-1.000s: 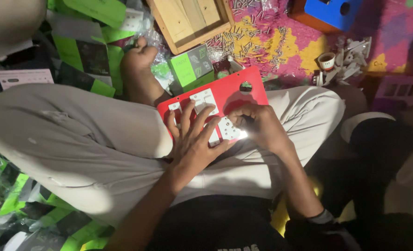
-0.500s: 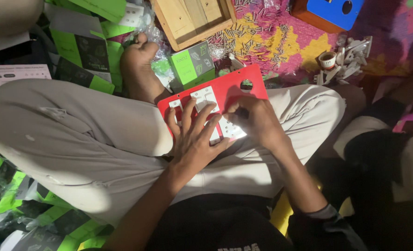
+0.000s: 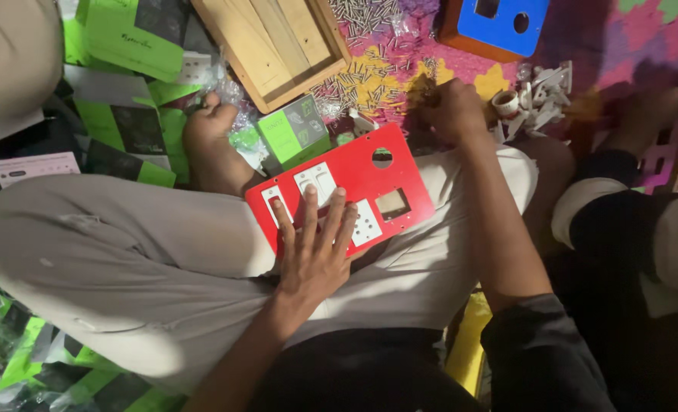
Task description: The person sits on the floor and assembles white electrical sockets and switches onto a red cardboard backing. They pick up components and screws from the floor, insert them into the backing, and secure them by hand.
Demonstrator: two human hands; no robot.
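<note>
My left hand [image 3: 312, 252] lies flat, fingers spread, pinning the red switch plate [image 3: 339, 191] on my lap. My right hand [image 3: 450, 111] is closed among the loose screws [image 3: 354, 80] on the floor mat; whether it grips one I cannot tell. Three white modules look fitted; two cutouts, one round and one square, stay empty.

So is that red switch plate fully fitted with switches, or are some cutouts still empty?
Partly fitted: the red plate shows white modules, but one round and one square cutout are open.

Floor crowded, little free room.
Loose screws [image 3: 358, 80], wooden tray [image 3: 278, 42], green boxes [image 3: 129, 34] block the front; red plate's [image 3: 389, 187] right half open.
</note>
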